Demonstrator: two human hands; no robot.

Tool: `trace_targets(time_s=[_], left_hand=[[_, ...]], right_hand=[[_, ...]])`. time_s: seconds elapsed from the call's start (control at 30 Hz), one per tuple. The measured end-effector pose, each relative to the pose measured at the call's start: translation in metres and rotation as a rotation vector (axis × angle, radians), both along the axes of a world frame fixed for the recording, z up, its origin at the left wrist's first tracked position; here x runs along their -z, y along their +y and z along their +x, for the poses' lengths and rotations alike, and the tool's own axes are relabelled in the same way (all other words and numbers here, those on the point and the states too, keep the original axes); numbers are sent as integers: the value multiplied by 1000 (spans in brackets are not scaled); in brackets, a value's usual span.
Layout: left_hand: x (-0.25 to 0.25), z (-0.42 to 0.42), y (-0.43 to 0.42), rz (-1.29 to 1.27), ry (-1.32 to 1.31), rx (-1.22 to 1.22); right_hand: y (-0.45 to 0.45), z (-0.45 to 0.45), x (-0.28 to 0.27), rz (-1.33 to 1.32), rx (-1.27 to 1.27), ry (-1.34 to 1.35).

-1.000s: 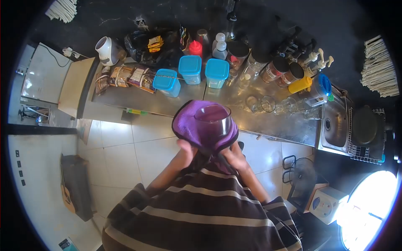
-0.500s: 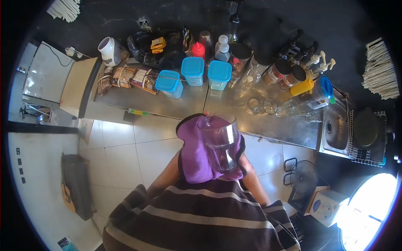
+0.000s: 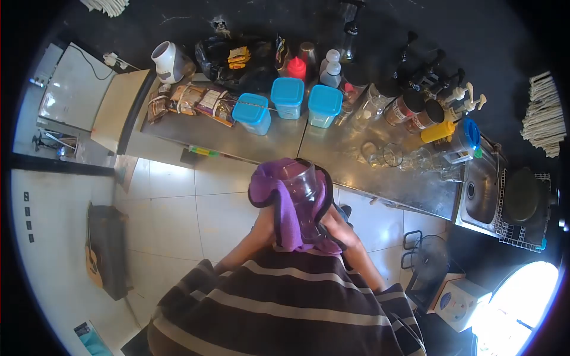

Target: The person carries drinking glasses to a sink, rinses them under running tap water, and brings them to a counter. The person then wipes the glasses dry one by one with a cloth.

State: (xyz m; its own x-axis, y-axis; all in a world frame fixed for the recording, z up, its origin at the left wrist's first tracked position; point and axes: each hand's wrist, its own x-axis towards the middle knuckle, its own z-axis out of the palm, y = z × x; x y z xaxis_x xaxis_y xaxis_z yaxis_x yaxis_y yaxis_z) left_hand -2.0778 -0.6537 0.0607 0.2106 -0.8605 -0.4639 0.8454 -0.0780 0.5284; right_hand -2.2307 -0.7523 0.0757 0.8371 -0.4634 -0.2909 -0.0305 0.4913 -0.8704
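Note:
A clear drinking glass (image 3: pixel 304 185) lies in a purple cloth (image 3: pixel 287 215) with black edging, in front of my striped shirt. My left hand (image 3: pixel 266 218) is at the cloth's left side, its fingers hidden under the fabric. On the right side, my right hand (image 3: pixel 333 222) reaches up to the cloth and glass, with its fingers mostly covered too. The cloth wraps partly around the glass and hangs down toward my shirt.
Beyond my hands runs a steel counter (image 3: pixel 267 142) with blue-lidded containers (image 3: pixel 288 98), several glasses (image 3: pixel 393 155), jars (image 3: pixel 405 107) and a yellow bottle (image 3: pixel 438 132). At right are a sink (image 3: pixel 480 193) and a dish rack (image 3: pixel 522 234). A fan (image 3: pixel 430 258) stands below.
The cloth and glass have shifted and turned in my hands, and the cloth now hangs in a fold on the left. The counter appears slightly rotated and moved right in view.

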Motion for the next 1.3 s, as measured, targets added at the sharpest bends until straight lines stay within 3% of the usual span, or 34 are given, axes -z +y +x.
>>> trace_targets(time_s=[0.07, 0.17, 0.3, 0.33, 0.37, 0.4, 0.43, 0.5, 0.53, 0.57, 0.63, 0.67, 0.73, 0.77, 0.83, 0.87, 0.9, 0.97, 1.03, 1.1, 1.17, 1.23, 1.3], left_hand=[[8, -4, -2, -10, -630, -90], [9, -6, -4, 16, -467, -242], [3, -10, -18, 11, -693, -323], [26, -6, -15, 47, -643, -242], [-5, -14, -21, -24, -410, -273], [-35, -26, -29, -92, -176, -301], [-21, -39, -29, -38, -544, -329], [-33, -36, -32, -153, -958, -137], [-40, -36, -34, -121, -988, -127], [-31, -34, -36, -123, -989, -124], [-6, -26, -46, -80, -483, -258], [-35, -17, -58, -86, -615, -243], [-51, -3, -69, 1, -280, -235], [-50, -4, -69, -68, -332, -229], [-42, -19, -69, -19, -728, -337], [-25, -27, -59, -120, -909, -275], [-8, -34, -58, -119, -910, -272], [-6, -42, -66, -137, -1324, -256], [-31, -26, -58, -126, -1214, -186], [-19, 2, -74, -63, -658, -198], [-98, 12, -79, -19, -202, -189], [-78, 15, -81, -49, -249, -144], [-65, -18, -71, -9, -700, -262]], right_hand=[[0, 3, -4, -31, -8, 35], [2, 2, -1, -108, -80, 72], [8, 6, 3, -134, 12, 31], [10, 7, -3, -167, 83, 50], [11, 7, -8, -200, 154, 69], [8, 10, -10, -414, 229, 126], [2, 14, -21, -478, 266, 139], [-7, 21, -34, -545, 348, 121], [-6, 22, -38, -545, 351, 120], [-4, 23, -43, -592, 339, 129], [-2, 24, -42, -640, 331, 137], [2, 22, -38, -609, 346, 146], [5, 20, -34, -577, 356, 158], [3, 19, -33, -634, 364, 162], [-1, 19, -38, -687, 370, 165], [-8, 22, -47, -683, 384, 155], [-15, 25, -53, -676, 400, 147], [-24, 28, -54, -541, 399, 132], [-20, 33, -56, -620, 408, 108], [-7, 31, -56, -627, 401, 113], [2, 28, -52, -665, 386, 128], [2, 24, -44, -604, 389, 118], [-12, 30, -61, -639, 410, 134]])
